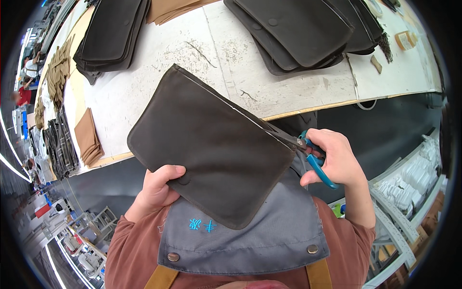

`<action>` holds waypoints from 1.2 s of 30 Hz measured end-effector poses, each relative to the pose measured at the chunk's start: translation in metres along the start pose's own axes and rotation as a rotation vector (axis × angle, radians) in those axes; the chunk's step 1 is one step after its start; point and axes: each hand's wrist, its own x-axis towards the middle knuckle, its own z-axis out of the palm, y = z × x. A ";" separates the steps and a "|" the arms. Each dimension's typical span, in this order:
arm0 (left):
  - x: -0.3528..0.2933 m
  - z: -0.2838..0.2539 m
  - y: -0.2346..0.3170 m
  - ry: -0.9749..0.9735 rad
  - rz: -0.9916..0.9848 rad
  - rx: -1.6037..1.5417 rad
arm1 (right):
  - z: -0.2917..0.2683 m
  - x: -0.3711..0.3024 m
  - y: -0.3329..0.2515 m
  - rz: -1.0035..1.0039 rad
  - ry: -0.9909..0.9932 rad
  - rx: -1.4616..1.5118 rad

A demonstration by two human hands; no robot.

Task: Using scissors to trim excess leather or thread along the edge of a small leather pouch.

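A flat, dark brown leather-like panel with rounded corners is held up at a slant over the table's front edge. My left hand grips its lower left edge, thumb on top beside a small round bump and the other fingers partly hidden underneath. In my right hand are scissors with teal handles. Their blades lie along the panel's upper right edge, where a pale strip shows, close to its right corner. The handles are spread apart. Whether the blades touch the material cannot be made out.
On the worn white table lie a left stack of dark panels and a larger right stack. Tan pieces sit at the left edge. A yellowish bottle stands far right. White bundles fill a rack below right.
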 end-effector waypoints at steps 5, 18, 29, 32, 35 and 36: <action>0.000 0.000 0.001 0.006 -0.002 0.008 | -0.002 0.001 -0.001 0.052 -0.037 0.029; 0.004 0.000 0.006 0.000 -0.022 -0.004 | 0.011 0.002 0.007 0.075 0.026 0.272; 0.035 -0.040 0.054 -0.131 -0.184 0.188 | 0.028 -0.012 0.024 0.199 0.367 0.833; 0.062 -0.012 0.092 0.089 0.442 0.104 | 0.028 -0.010 0.022 0.175 0.383 0.832; 0.106 -0.007 0.127 0.051 0.532 0.238 | 0.032 -0.010 0.021 0.163 0.370 0.847; 0.123 -0.012 0.124 0.052 0.477 0.373 | 0.033 -0.009 0.021 0.158 0.371 0.848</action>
